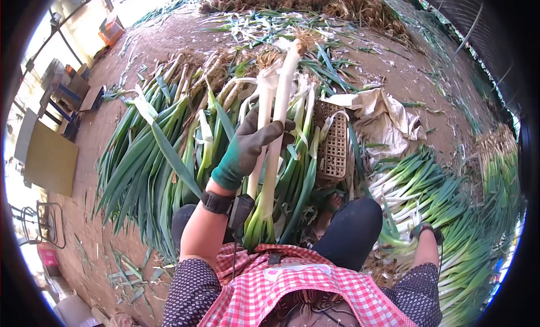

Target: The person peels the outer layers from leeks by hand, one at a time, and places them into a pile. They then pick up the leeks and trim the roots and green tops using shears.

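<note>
gloved left hand (247, 149) high, right hand (423, 232) low

The right grip (426, 232) is sunk in the leek pile (455, 225); finger state indeterminable. Leaves mask the basket (336, 149) along its left edge. The picture's edge truncates the apron (292, 293).

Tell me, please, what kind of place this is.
Probably an outdoor farm yard: leafy leeks heaped on bare dirt ground, cleaned leeks stacked aside, the left hand holding peeled stalks.

No text, label, brand, number or sign is being shown legibly anywhere, whether on the basket (336, 149), the wristband (216, 202) or the checked apron (292, 287).
</note>
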A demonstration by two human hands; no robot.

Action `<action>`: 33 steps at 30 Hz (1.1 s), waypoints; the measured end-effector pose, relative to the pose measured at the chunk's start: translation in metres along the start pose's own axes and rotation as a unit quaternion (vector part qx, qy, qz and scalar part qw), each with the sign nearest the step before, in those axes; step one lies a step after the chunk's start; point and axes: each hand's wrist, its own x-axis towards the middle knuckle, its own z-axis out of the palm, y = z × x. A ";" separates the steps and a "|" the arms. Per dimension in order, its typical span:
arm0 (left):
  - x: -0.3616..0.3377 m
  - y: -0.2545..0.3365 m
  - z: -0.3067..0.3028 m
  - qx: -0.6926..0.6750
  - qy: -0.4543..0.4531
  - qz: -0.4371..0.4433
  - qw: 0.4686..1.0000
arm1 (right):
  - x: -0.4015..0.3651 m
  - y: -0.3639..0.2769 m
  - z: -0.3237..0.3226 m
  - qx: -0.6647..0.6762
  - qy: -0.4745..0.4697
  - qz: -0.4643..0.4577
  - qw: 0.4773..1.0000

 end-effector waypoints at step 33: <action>-0.012 -0.071 0.047 0.151 -0.159 -0.079 0.972 | -0.277 -0.176 -0.365 0.578 0.209 -0.643 0.458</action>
